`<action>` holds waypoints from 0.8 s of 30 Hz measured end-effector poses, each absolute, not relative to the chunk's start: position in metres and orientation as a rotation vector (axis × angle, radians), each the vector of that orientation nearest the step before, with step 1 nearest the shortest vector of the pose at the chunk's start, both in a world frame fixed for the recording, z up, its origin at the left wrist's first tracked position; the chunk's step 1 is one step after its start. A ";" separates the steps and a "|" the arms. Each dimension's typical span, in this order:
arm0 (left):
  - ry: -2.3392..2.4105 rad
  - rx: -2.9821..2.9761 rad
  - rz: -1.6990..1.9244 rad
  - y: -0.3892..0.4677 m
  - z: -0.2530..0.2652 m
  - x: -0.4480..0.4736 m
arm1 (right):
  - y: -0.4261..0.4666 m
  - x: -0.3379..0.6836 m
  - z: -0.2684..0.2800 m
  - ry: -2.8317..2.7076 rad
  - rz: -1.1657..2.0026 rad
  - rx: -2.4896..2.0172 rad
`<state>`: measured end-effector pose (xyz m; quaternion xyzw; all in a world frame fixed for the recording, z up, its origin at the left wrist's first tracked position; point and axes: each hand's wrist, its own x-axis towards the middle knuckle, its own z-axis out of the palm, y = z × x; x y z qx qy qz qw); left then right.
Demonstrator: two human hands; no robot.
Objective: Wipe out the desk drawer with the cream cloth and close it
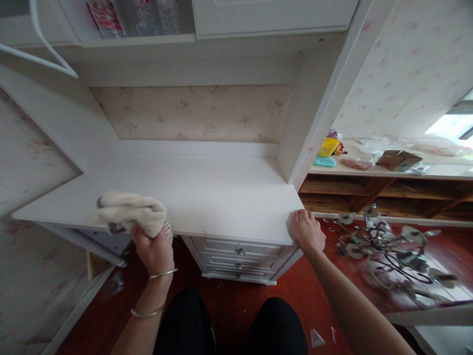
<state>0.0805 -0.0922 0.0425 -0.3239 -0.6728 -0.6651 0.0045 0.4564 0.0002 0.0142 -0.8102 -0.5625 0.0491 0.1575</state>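
Note:
My left hand [153, 250] grips a crumpled beige cloth [127, 212] at the front edge of a white desk top [207, 192], toward its left side. Two thin metal bangles circle that wrist. My right hand [305, 230] rests on the desk's front right corner, fingers curled over the edge, holding nothing else. The desk surface between my hands is bare and white.
White drawers [240, 251] sit under the desk. A chandelier [391, 251] lies on the red wooden floor at right. Behind it a wooden shelf [384, 172] carries a cardboard box, bags and a yellow container. White cabinets hang overhead. My dark-trousered knees are at the bottom.

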 end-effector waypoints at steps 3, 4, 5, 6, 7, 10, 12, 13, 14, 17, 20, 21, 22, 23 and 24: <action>-2.070 -1.662 -1.564 -0.054 0.051 0.087 | -0.001 0.456 0.016 -1.612 0.151 -2.317; -2.070 -1.938 -1.395 -0.042 0.048 0.092 | -0.001 0.456 0.016 -1.608 0.153 -2.319; -2.053 -2.168 -1.265 -0.031 0.044 0.097 | -0.001 0.456 0.017 -1.603 0.152 -2.320; -2.038 -2.319 -1.194 -0.021 0.037 0.103 | 0.000 0.456 0.017 -1.600 0.147 -2.319; -2.036 -2.382 -1.191 -0.014 0.030 0.109 | 0.000 0.456 0.017 -1.595 0.143 -2.322; -2.066 -2.376 -1.293 -0.002 0.013 0.119 | 0.001 0.456 0.016 -1.592 0.147 -2.332; -2.090 -2.412 -1.153 0.002 0.009 0.119 | 0.002 0.456 0.016 -1.598 0.156 -2.333; -2.088 -2.447 -1.021 0.004 0.010 0.116 | 0.002 0.456 0.015 -1.598 0.155 -2.333; -2.072 -2.477 -0.891 0.007 0.011 0.114 | 0.002 0.456 0.015 -1.595 0.154 -2.336; -2.007 -2.583 -0.610 0.017 0.020 0.104 | 0.002 0.455 0.015 -1.576 0.166 -2.354; -1.991 -2.690 -0.448 0.022 0.030 0.100 | 0.002 0.455 0.015 -1.577 0.165 -2.348; -1.976 -2.707 -0.424 0.020 0.032 0.098 | 0.001 0.455 0.015 -1.580 0.159 -2.342; -1.948 -2.714 -0.419 0.017 0.034 0.097 | 0.001 0.455 0.015 -1.581 0.154 -2.341; -1.914 -2.711 -0.432 0.013 0.036 0.093 | 0.001 0.455 0.015 -1.582 0.154 -2.340; -1.885 -2.704 -0.456 0.008 0.036 0.088 | 0.001 0.455 0.015 -1.582 0.155 -2.339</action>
